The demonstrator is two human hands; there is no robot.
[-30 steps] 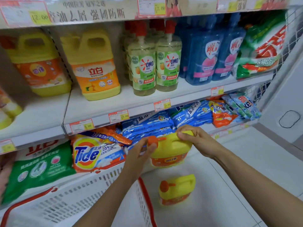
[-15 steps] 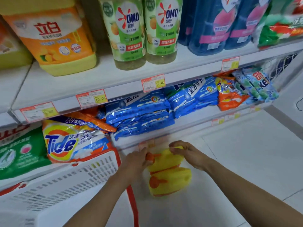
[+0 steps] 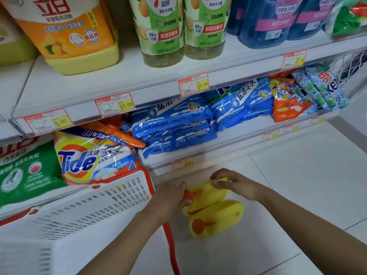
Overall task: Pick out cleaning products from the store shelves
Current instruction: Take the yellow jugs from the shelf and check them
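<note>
Yellow jug [image 3: 208, 193] just beyond the second jug [image 3: 218, 221] on the floor: left grip [image 3: 170, 199] curled round its orange cap [image 3: 190, 196], right grip [image 3: 236, 185] pinching its top.

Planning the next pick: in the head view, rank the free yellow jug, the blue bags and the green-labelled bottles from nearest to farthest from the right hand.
From the right hand, gripping the held yellow jug:
1. free yellow jug, on the floor just below it.
2. blue bags, bottom shelf, ahead.
3. green-labelled bottles, upper shelf, highest up.

Both hands [image 3: 171, 197] [image 3: 236, 185] grip a yellow jug [image 3: 208, 193] (second jug [image 3: 218, 220] just beside).
</note>
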